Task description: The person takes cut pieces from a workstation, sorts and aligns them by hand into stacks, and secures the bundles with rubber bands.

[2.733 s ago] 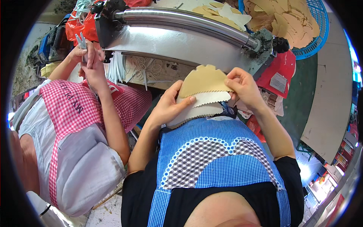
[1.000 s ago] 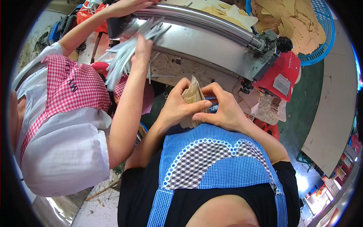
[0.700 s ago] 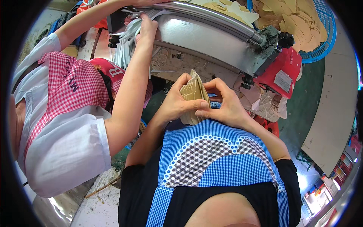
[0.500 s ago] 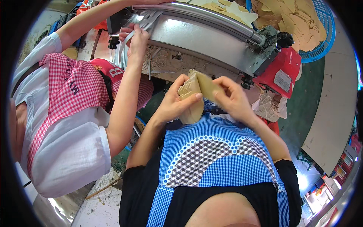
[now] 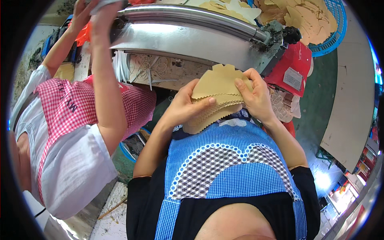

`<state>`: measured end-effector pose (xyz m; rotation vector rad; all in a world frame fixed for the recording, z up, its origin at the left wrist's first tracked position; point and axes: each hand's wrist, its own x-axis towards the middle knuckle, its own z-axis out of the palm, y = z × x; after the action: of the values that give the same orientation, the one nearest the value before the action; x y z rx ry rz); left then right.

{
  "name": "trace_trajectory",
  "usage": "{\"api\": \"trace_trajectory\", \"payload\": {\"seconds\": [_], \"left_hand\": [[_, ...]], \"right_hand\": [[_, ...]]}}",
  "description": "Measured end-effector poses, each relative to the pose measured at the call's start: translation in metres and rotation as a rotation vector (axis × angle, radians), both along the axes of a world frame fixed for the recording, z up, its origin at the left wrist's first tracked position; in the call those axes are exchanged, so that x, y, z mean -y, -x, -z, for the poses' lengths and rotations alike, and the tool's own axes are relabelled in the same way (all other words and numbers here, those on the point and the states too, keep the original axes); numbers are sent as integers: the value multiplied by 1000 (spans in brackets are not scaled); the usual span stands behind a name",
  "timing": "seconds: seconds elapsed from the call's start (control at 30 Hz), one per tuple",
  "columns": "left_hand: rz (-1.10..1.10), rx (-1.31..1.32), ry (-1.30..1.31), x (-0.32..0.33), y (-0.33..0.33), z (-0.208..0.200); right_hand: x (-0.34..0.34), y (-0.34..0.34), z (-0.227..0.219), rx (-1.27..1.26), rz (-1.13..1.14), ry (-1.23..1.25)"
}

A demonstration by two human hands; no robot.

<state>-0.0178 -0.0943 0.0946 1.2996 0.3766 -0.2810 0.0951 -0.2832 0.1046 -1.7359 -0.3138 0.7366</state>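
Several, perhaps many, pieces (image 5: 218, 90) between hands (image 5: 182, 106) (image 5: 258, 98)

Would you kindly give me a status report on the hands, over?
Left hand gripping fanned tan pieces, thumb on top. Right hand pinching their right edge. Metal roller ahead, co-worker's arm off left.

Left grip (image 5: 181, 107) clasping, right grip (image 5: 259, 97) pinching, forearms (image 5: 154, 146) angled inward
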Motion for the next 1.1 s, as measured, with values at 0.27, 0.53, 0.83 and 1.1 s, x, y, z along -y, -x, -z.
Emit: {"api": "trace_trajectory", "payload": {"seconds": [0.27, 0.53, 0.83, 1.1], "left_hand": [[-110, 28, -70, -17, 13, 6], [-153, 69, -64, -43, 18, 10], [-153, 17, -26, -37, 9, -14], [-126, 22, -8, -56, 7, 12]], "right_hand": [[-2, -23, 2, 132, 19, 2], [-49, -67, 12, -543, 395, -333], [-55, -22, -9, 850, -340, -24], [-40, -66, 13, -581, 367, -264]]}}
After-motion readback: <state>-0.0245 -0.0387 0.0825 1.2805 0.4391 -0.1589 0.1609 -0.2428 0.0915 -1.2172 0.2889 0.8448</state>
